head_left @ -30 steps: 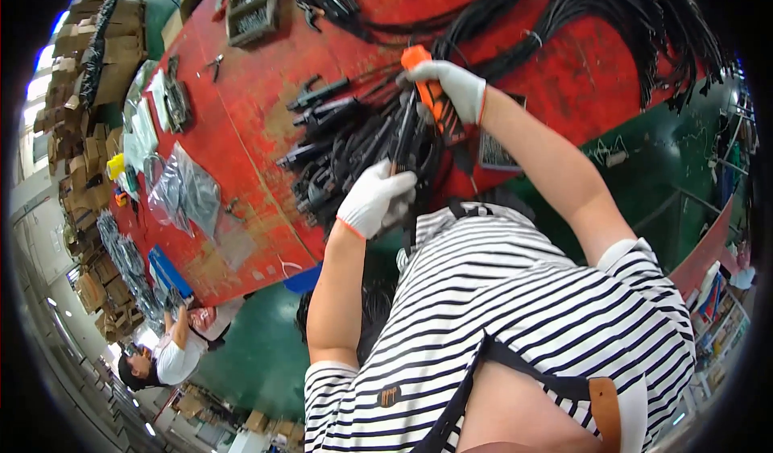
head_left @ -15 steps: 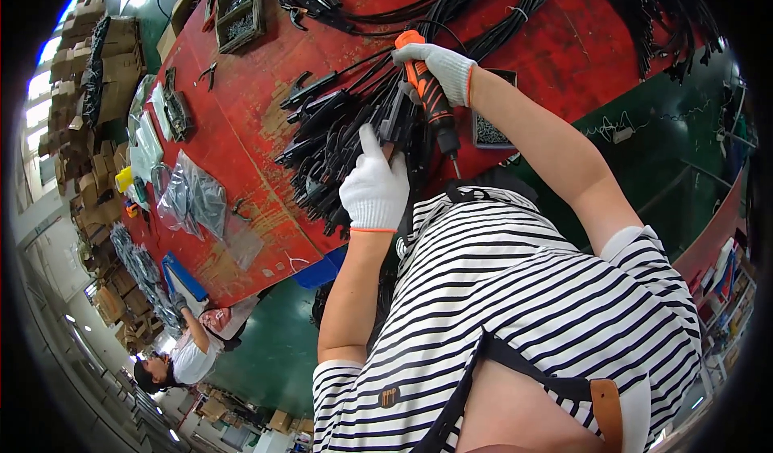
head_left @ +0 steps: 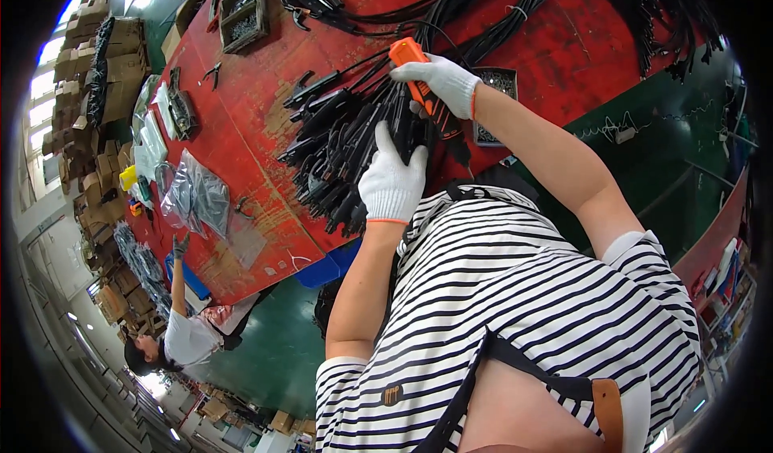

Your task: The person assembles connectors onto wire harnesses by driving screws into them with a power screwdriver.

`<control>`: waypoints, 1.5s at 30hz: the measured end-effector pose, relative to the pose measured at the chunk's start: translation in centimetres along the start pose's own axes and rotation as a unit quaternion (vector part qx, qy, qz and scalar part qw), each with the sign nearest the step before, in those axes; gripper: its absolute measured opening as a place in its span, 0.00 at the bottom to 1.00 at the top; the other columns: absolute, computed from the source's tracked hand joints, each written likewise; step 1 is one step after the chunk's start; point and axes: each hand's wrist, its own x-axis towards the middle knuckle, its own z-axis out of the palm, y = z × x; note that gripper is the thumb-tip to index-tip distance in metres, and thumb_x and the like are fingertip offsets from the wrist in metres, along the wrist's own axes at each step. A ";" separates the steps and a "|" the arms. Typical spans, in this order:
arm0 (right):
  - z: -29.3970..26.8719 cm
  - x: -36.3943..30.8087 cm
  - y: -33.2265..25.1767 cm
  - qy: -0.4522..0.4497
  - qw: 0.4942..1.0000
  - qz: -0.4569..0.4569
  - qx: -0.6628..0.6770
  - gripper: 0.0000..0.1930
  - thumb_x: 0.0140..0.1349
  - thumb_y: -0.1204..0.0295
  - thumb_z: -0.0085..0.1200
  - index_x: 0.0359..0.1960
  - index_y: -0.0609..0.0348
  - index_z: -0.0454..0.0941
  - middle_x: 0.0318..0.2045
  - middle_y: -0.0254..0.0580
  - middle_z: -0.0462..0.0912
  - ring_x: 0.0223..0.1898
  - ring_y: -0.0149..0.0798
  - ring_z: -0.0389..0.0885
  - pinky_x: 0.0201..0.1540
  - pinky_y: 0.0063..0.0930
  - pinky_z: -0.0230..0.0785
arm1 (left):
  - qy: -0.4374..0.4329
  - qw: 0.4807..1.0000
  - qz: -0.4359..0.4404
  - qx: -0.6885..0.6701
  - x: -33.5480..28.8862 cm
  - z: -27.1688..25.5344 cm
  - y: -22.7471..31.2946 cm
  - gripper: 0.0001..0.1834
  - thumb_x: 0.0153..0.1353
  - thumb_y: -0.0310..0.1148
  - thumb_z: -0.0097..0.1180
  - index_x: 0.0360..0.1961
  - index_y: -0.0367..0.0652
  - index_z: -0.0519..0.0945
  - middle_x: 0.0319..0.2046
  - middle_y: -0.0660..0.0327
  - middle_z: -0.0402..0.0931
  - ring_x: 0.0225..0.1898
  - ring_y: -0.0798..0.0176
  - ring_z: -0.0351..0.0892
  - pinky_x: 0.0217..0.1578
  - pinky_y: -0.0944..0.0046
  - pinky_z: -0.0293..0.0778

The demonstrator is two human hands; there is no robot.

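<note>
Driver, orange and black, sits wrapped in the gloved right hand, and from my remote seat I see its slim bit aimed down toward the striped shirt's waist. Over to the left hand, gloved too: index finger stretched out, thumb spread away, right upon the heap of black parts; its other fingers are hidden, so I can't tell whether it grips one. That heap fans across the red table, just left of the driver. By the right wrist I've got a tray of small metal pieces, and beyond, black cables bundled together. Far left, a co-worker's gloved hand reaches over the table's edge.
</note>
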 end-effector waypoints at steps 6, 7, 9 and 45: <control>-0.4 -0.3 -0.2 -0.052 0.997 -0.009 -0.058 0.22 0.62 0.58 0.71 0.48 0.54 0.74 0.31 0.32 0.77 0.24 0.29 0.81 0.24 0.26 0.78 | -0.213 0.695 -0.253 -0.638 1.1 0.4 -1.6 0.27 0.78 0.57 0.49 0.62 0.47 0.74 0.31 0.60 0.75 0.22 0.66 0.69 0.18 0.69 0.59; -0.3 -0.8 -0.6 -0.043 0.998 -0.001 -0.052 0.23 0.62 0.58 0.71 0.49 0.54 0.74 0.31 0.32 0.77 0.24 0.29 0.81 0.24 0.25 0.78 | -0.264 0.614 -0.254 -0.699 1.2 -0.6 -1.8 0.27 0.78 0.59 0.46 0.59 0.48 0.74 0.31 0.59 0.75 0.22 0.66 0.68 0.18 0.69 0.58; -0.9 -0.7 -0.5 -0.054 0.996 -0.012 -0.064 0.22 0.62 0.58 0.71 0.49 0.54 0.75 0.32 0.33 0.77 0.24 0.29 0.81 0.26 0.24 0.78 | -0.318 0.484 -0.254 -0.775 1.3 -1.0 -2.0 0.29 0.79 0.64 0.39 0.58 0.51 0.75 0.31 0.58 0.74 0.20 0.68 0.63 0.16 0.70 0.56; -17.7 -0.5 8.9 0.247 0.848 -0.461 0.092 0.10 0.59 0.80 0.66 0.42 0.62 0.82 0.35 0.37 0.86 0.35 0.33 0.86 0.44 0.30 0.81 | -0.269 0.459 -0.245 -0.811 1.3 3.4 -0.8 0.30 0.80 0.57 0.48 0.37 0.36 0.72 0.28 0.62 0.70 0.13 0.73 0.53 0.11 0.74 0.52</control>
